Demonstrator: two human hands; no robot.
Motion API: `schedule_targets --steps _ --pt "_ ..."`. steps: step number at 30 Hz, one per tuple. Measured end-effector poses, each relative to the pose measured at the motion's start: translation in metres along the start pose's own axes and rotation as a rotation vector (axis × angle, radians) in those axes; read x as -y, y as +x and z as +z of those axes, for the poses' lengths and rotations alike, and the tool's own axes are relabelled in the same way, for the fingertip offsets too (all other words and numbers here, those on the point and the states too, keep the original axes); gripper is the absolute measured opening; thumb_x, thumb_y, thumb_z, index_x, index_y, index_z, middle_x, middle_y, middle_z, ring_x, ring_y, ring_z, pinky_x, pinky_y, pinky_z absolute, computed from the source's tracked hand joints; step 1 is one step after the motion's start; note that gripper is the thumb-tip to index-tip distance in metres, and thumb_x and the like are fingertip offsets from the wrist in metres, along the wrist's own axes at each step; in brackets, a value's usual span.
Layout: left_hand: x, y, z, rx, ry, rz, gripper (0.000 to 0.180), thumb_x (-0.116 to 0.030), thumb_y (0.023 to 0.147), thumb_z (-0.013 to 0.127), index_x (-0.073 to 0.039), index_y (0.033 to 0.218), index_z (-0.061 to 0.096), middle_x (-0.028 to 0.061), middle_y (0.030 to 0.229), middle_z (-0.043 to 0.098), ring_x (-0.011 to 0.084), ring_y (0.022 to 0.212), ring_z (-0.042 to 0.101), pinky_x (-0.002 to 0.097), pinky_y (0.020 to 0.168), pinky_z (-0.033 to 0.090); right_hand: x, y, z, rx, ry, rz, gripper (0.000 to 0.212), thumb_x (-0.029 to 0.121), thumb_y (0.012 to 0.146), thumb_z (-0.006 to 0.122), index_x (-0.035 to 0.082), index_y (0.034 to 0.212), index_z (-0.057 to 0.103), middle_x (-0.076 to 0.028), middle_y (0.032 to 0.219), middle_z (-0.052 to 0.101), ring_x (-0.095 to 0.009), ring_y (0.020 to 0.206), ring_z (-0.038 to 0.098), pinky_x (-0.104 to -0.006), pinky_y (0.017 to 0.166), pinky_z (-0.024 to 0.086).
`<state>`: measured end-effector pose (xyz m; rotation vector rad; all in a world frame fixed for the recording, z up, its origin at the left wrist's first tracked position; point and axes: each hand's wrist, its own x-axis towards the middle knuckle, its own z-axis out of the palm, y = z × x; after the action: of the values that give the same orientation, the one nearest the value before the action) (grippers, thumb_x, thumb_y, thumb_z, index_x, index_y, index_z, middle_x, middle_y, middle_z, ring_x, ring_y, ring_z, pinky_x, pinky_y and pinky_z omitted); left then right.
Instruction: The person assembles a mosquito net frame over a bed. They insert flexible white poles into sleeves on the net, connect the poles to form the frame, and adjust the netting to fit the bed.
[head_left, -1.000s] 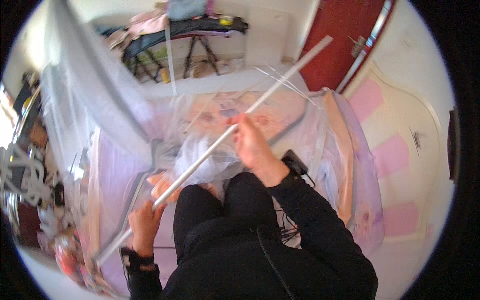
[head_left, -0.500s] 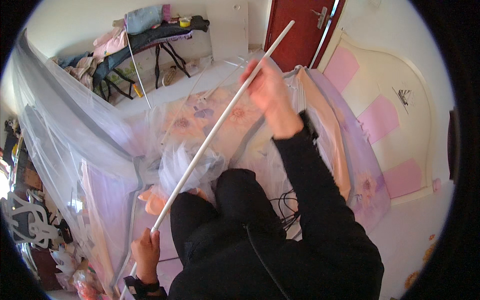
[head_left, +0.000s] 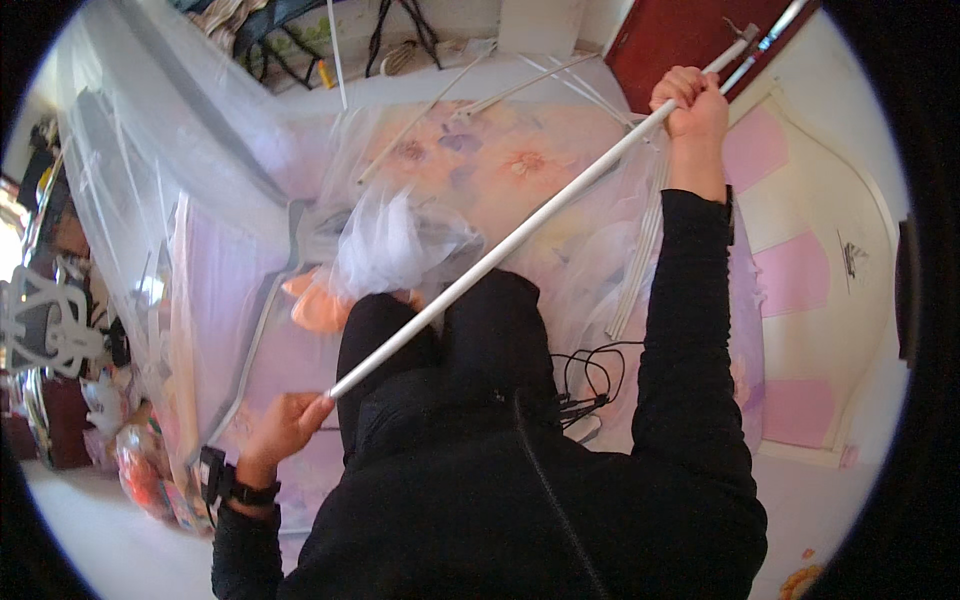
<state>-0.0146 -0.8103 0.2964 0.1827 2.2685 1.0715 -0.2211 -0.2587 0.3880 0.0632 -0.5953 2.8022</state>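
A long white pole point(head_left: 500, 245) slants across my lap, rising from lower left to upper right. My left hand point(head_left: 290, 425) is closed on its lower part. Near the upper end, my right hand point(head_left: 693, 105) wraps its fingers round the pole. White mosquito netting point(head_left: 395, 245) lies bunched in front of my knees, beside a piece of orange cloth point(head_left: 320, 300). Several thin white rods point(head_left: 632, 275) lie together on the bed, left of my right forearm.
The flowered bedspread point(head_left: 480, 135) spreads before me, with loose rods point(head_left: 530, 88) at its far edge. Netting with a grey border point(head_left: 205, 115) hangs at the left. Black cables point(head_left: 590, 385) lie by my hip. A cream and pink headboard point(head_left: 800, 270) stands at the right, near a red door point(head_left: 665, 50).
My right hand has moved right and closed more firmly round the pole. My left hand has risen slightly, and the pole slants less steeply. The view has tilted downward.
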Motion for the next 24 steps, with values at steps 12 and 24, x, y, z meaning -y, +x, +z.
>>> schedule_targets --steps 12,24 --pt "-0.021 0.028 0.007 -0.363 0.297 0.012 0.031 -0.032 0.087 0.061 -0.004 0.075 0.056 0.0169 0.059 0.054 0.0369 0.055 0.055 0.0402 0.050 0.042 -0.045 -0.036 0.026 -0.119 -0.187 -0.132 0.052 0.047 0.098 0.030 0.014 0.059 0.031 0.005 0.052 0.024 -0.007 0.042 0.021 -0.0223 0.037 0.018" --pt "-0.064 0.066 0.038 -0.680 0.598 0.306 0.029 -0.033 0.090 0.055 -0.006 0.079 0.051 0.0162 0.065 0.056 0.0363 0.060 0.058 0.0451 0.050 0.043 -0.115 -0.073 0.046 -0.230 -0.169 -0.119 0.053 0.057 0.095 0.030 0.016 0.061 0.027 0.006 0.051 0.016 -0.009 0.044 0.015 -0.0254 0.040 0.015"
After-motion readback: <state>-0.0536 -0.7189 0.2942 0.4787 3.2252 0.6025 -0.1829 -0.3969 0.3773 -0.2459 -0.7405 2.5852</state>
